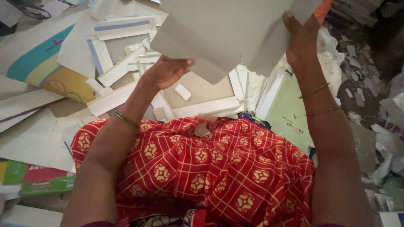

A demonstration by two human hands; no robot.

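A large grey cardboard sheet [227, 29] is held up in front of me, tilted. My left hand [166, 71] grips its lower left corner, thumb on top. My right hand [301, 40] holds its right edge, fingers up over the board. Both wrists carry thin bangles. Beneath the sheet lies a heap of white and grey cardboard strips [126, 71]. One small grey scrap [202, 129] rests on the red patterned cloth [210, 168] over my lap.
Printed flat cartons [42, 63] lie at the left, a green-and-white carton [290, 113] at the right. Coloured packets [42, 178] sit at the lower left. Paper scraps litter the dark floor [362, 75] on the right.
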